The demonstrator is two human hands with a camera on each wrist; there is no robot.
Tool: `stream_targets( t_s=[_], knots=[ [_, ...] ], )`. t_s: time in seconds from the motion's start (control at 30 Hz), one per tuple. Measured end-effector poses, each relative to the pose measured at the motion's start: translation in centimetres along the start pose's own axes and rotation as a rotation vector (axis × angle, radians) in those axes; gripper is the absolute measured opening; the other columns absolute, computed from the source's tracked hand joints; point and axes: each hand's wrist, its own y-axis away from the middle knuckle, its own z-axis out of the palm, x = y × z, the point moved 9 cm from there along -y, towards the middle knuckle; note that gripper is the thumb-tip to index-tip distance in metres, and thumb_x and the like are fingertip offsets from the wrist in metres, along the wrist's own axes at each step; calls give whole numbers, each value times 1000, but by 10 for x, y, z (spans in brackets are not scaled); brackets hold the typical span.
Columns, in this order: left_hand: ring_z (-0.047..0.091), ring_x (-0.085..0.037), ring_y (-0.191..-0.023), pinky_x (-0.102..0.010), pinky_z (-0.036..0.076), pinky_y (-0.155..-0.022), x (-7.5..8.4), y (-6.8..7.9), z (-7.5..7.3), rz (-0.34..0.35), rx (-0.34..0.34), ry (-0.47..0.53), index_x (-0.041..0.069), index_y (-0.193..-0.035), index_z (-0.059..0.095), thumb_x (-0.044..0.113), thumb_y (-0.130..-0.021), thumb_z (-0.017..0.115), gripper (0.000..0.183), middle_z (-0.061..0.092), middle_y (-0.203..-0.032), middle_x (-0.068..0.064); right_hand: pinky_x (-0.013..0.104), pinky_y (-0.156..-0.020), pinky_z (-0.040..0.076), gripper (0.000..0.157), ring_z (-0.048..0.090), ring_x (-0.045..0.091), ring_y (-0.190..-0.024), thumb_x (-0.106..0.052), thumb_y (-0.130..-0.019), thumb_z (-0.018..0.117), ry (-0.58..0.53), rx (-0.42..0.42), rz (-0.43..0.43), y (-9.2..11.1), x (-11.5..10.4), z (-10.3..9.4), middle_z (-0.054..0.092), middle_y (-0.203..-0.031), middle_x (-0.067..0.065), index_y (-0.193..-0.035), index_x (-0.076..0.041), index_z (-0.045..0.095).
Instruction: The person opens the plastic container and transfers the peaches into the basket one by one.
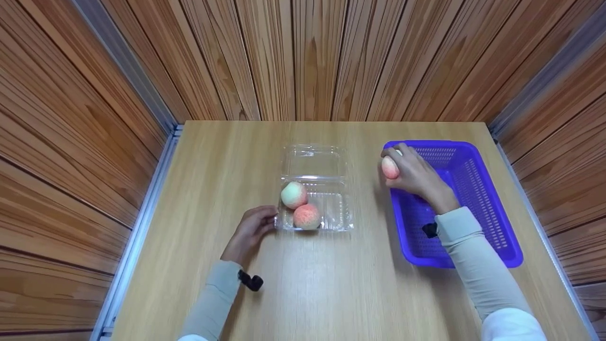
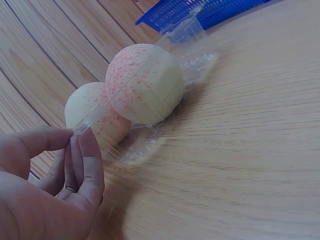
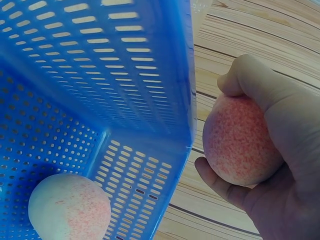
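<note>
My right hand [image 1: 414, 173] grips a pink peach [image 3: 242, 141] over the left rim of the purple-blue basket [image 1: 492, 208]. Another peach [image 3: 70, 207], pale and pink, lies inside that basket in the right wrist view; my arm hides it from the head view. With thumb and fingertips my left hand [image 2: 55, 175] pinches the edge of a clear plastic clamshell box [image 1: 336, 208], whose lid [image 1: 315, 162] lies folded back. Two peaches sit in the box's left half, a paler one [image 1: 294, 195] behind a pinker one [image 1: 307, 217].
The wooden table [image 1: 312, 284] carries the box at its middle and the basket at the right. Wood-plank walls [image 1: 317, 61] stand at the back and both sides, with metal rails [image 1: 137, 227] along the table's sides.
</note>
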Motion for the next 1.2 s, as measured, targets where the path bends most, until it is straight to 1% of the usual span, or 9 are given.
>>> stream_targets(
  t_s=[0.1,0.2,0.4,0.57,0.8,0.93,1.1,1.2],
  knots=[
    [68,-16,-85,-27,60,-77,0,1,0,-9,1,12,-3,-111,72,5,-103,66,14,72,-91,-4,61,-93,52,61,57,45,-109,-15,-75,89,-5,-22,26,0,4,2,58,-122,23,-130,-8,61],
    [68,-15,-85,-27,60,-77,0,2,0,-13,9,17,0,-108,74,5,-102,66,11,72,-90,-4,61,-92,51,61,57,45,-109,-15,-75,88,-7,-20,24,1,5,2,58,-121,23,-129,-7,61],
    [67,-14,-82,-25,59,-72,2,1,1,17,6,16,-3,-105,74,2,-102,64,11,71,-87,-4,60,-89,50,58,58,46,-102,-13,-70,87,4,29,-14,1,5,-1,59,-115,23,-123,-4,63],
    [67,-15,-81,-25,59,-70,2,0,1,18,6,21,-2,-103,73,1,-101,64,10,70,-87,-5,61,-90,51,59,58,46,-105,-14,-72,88,10,20,2,1,9,-2,59,-118,24,-124,-4,62],
    [67,-15,-81,-26,59,-71,1,0,1,8,11,18,-2,-105,72,2,-102,64,10,70,-87,-5,65,-93,51,60,57,49,-111,-14,-74,85,24,-26,34,0,14,-1,58,-124,27,-128,-3,60],
    [68,-15,-81,-26,60,-72,1,0,0,4,12,22,-2,-106,73,2,-101,65,10,71,-87,-5,65,-93,51,61,57,49,-111,-16,-75,86,25,-28,45,0,18,-1,57,-124,27,-129,-3,60],
    [68,-15,-81,-26,60,-73,1,0,1,8,-2,15,-5,-110,71,2,-102,64,13,71,-88,-4,65,-94,51,64,57,49,-113,-16,-76,86,19,-38,74,1,23,1,57,-126,26,-132,-4,59],
    [67,-14,-82,-26,60,-74,2,0,2,9,-3,9,-6,-112,70,2,-102,64,15,71,-89,-4,64,-93,51,64,57,48,-113,-16,-75,86,15,-30,78,2,25,1,57,-125,26,-132,-5,59]
  ],
)
